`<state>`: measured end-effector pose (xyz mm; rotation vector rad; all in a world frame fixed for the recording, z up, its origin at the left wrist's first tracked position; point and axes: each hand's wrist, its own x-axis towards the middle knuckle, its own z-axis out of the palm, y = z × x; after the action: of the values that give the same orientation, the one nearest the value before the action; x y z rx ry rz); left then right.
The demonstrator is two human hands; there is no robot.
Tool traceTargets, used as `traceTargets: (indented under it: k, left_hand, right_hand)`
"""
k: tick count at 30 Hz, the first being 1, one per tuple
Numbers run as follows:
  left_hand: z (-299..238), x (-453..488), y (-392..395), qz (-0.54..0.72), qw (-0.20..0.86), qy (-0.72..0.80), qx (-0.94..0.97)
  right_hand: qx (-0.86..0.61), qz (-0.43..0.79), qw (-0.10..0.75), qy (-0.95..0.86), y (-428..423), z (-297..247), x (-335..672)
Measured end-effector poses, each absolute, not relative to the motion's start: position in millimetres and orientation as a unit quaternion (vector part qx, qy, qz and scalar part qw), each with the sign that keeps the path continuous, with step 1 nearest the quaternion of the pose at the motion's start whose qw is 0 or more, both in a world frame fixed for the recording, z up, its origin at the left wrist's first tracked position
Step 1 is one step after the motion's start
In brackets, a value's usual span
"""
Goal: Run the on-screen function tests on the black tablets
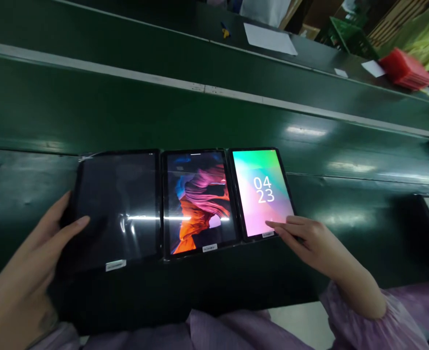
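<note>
Three tablets lie side by side on a dark green bench (214,126). The left tablet (121,209) has a dark screen. My left hand (28,272) grips its left edge, thumb on the glass. The middle tablet (198,201) shows an orange and pink wallpaper. The right tablet (261,192) shows a green-to-pink lock screen reading 04 23. My right hand (309,240) rests at its lower right corner, the index fingertip touching the bottom of the screen and the other fingers curled.
A white rail (200,88) runs across the bench behind the tablets. Farther back lie a white sheet (270,39), small paper slips (373,68), a red stack (406,70) and a green crate (348,36). Each tablet has a small white label at its bottom edge.
</note>
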<state>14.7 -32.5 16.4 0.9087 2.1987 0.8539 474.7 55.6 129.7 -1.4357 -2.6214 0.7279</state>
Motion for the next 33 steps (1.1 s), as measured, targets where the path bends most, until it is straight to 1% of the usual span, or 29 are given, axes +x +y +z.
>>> traceTargets:
  k: [2,3,5,9,11,14,17,19,24,28,33]
  left_hand:
    - [22.8,21.1,-29.5,0.342,0.347,0.827,0.281]
    - [28.4,26.4,-26.1,0.358,0.361,0.826,0.243]
    - [42.0,37.8,-17.7,0.384,0.368,0.824,0.194]
    - [63.1,48.3,-6.7,0.424,0.394,0.804,0.138]
    - [65.9,45.1,-8.1,0.431,0.403,0.796,0.134]
    - [60.5,37.5,-16.3,0.435,0.412,0.789,0.134]
    - [50.0,31.6,-23.8,0.445,0.414,0.78,0.149]
    - [45.0,29.1,-25.5,0.445,0.414,0.776,0.166]
    - [46.7,29.5,-21.1,0.445,0.407,0.78,0.168]
    - [53.1,34.0,-18.0,0.447,0.409,0.78,0.159]
    - [56.9,35.1,-20.8,0.436,0.426,0.778,0.15]
  right_hand:
    - [-0.466,0.228,0.03,-0.855,59.3,123.8,478.3]
    - [-0.473,0.217,0.042,-0.853,63.2,120.0,480.7]
    - [-0.495,0.175,0.079,-0.847,73.8,111.6,484.0]
    - [-0.516,0.035,0.161,-0.84,94.6,100.4,476.8]
    - [-0.505,0.004,0.198,-0.84,100.0,100.0,471.1]
    - [-0.459,0.02,0.21,-0.863,104.4,103.1,471.1]
    - [-0.418,0.037,0.177,-0.89,105.3,105.8,478.2]
    - [-0.417,0.038,0.168,-0.892,101.2,106.0,479.9]
    - [-0.468,0.017,0.2,-0.861,79.4,100.8,463.6]
    - [-0.421,0.036,0.223,-0.878,69.2,94.5,447.8]
    - [-0.377,0.099,0.231,-0.891,61.1,90.9,425.1]
